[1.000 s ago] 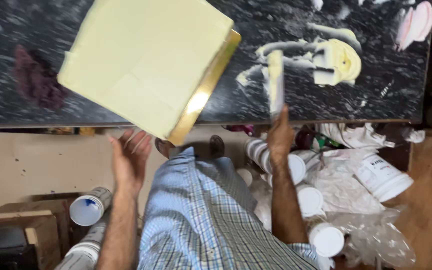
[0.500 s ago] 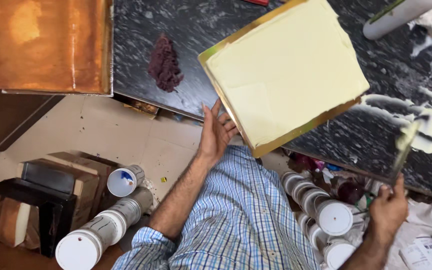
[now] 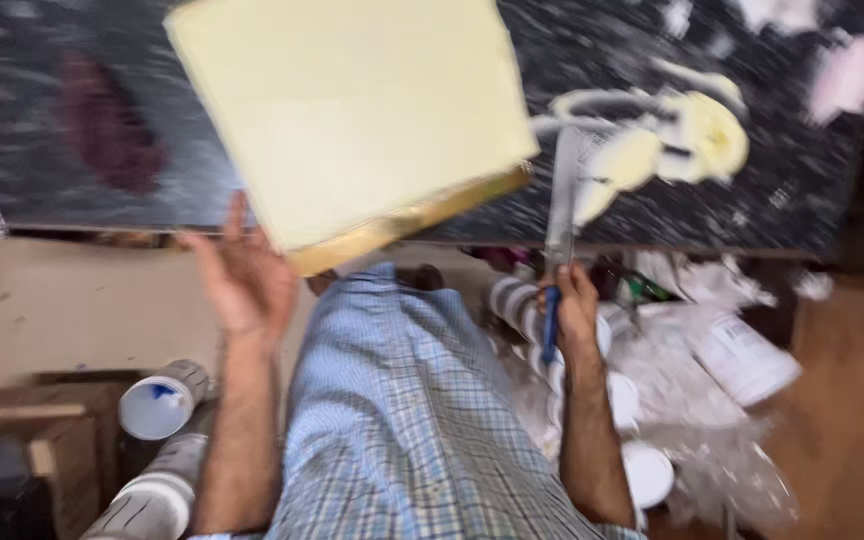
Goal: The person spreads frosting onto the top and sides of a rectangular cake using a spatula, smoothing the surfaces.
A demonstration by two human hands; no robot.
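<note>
A square pale-yellow slab (image 3: pixel 352 110) on a gold board lies tilted over the near edge of a dark speckled counter (image 3: pixel 72 60). My left hand (image 3: pixel 244 280) props the board's near corner from below with the palm up. My right hand (image 3: pixel 574 305) grips the blue handle of a long palette knife (image 3: pixel 560 205), its blade pointing up at the counter and smeared with cream. Just beyond the blade sits a heap of yellowish cream (image 3: pixel 687 145) smeared on the counter. The picture is blurred by motion.
A dark red smear (image 3: pixel 107 135) marks the counter at the left. White tubs and plastic wrapping (image 3: pixel 712 370) crowd the floor at the right. Two cylindrical containers (image 3: pixel 157 400) lie at the lower left beside a wooden box. My checked shirt fills the bottom centre.
The view has swung back to the right. The slab has turned on my left hand and now leans the other way. The knife has come nearer the slab's right edge.
</note>
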